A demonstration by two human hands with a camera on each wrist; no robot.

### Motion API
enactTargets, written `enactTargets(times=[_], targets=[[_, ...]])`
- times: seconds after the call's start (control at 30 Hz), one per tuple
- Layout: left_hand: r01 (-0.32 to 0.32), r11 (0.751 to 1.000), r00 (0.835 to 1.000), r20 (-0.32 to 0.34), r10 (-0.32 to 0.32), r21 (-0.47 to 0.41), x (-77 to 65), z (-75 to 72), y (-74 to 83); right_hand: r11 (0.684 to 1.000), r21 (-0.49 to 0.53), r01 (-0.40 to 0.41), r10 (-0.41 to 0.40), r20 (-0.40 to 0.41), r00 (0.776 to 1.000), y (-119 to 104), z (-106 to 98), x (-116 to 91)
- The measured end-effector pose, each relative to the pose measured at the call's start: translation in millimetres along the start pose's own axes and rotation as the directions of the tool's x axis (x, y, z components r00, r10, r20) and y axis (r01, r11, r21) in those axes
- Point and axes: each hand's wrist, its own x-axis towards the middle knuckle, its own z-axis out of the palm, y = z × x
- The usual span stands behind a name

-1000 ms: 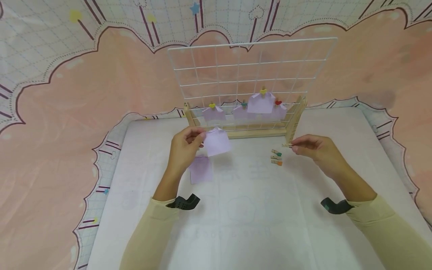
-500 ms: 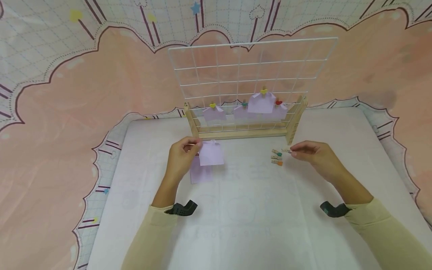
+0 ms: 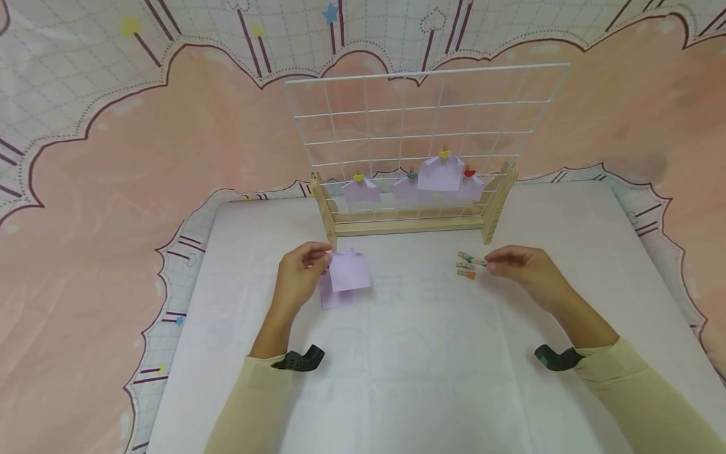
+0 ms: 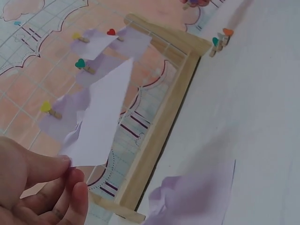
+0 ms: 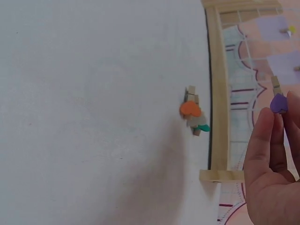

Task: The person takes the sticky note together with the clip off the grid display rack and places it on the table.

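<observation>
My left hand point(image 3: 297, 270) — drawn back from the rack point(image 3: 408, 225) since earlier — pinched one held note point(image 3: 350, 273) above one loose note point(image 3: 336, 301), front-left; my right hand point(image 3: 523, 267), likewise back, pinched one purple-heart peg point(image 5: 279, 103) by three loose pegs point(image 5: 190, 108), front-right. Rack: four clipped notes point(image 3: 439, 175), four clips point(image 3: 445, 154).

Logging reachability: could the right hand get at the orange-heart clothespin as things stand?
Probably yes: nothing covers the orange-heart clothespin near the right hand, though that hand pinches a purple-heart clothespin.

Diffuse light, dimmer wrist views, soft-edged shadows, slight overall softness
</observation>
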Motion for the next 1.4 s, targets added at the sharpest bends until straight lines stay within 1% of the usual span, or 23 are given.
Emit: enactTargets(times=[0.17, 0.27, 0.5, 0.67, 0.9, 1.03, 1.17, 1.4], targets=[[0.027, 1.000, 1.000, 0.003, -0.027, -0.005, -1.6, -1.6, -7.8, 0.999, 0.045, 0.013, -0.014, 0.022, 1.000, 5, 2, 1], [0.052, 0.999, 0.999, 0.004, -0.052, 0.004, -2.6, -2.2, -12.9, 0.999, 0.045, 0.006, -0.008, 0.027, 1.000, 9, 3, 2], [0.116, 0.993, 0.993, 0.011, -0.116, 0.021, -5.5, -2.4, -24.4, 0.999, -0.030, -0.040, 0.041, 0.029, 0.999, 16, 6, 7], [0.132, 0.990, 0.991, 0.011, -0.133, 0.049, -8.4, -2.3, -32.3, 0.996, -0.051, -0.071, 0.073, 0.033, 0.997, 21, 7, 10], [0.164, 0.985, 0.986, 0.007, -0.165, 0.061, -11.6, -3.1, -45.9, 0.993, -0.028, -0.116, 0.117, 0.044, 0.992, 31, 10, 12], [0.175, 0.982, 0.985, 0.001, -0.175, 0.078, -13.2, -2.4, -52.8, 0.990, -0.034, -0.139, 0.141, 0.042, 0.989, 34, 11, 13], [0.180, 0.979, 0.983, -0.003, -0.181, 0.093, -14.7, -1.4, -57.3, 0.988, -0.046, -0.149, 0.151, 0.046, 0.987, 34, 13, 14], [0.177, 0.977, 0.984, 0.004, -0.179, 0.119, -16.0, -0.7, -60.8, 0.982, -0.074, -0.175, 0.179, 0.048, 0.983, 30, 17, 15]])
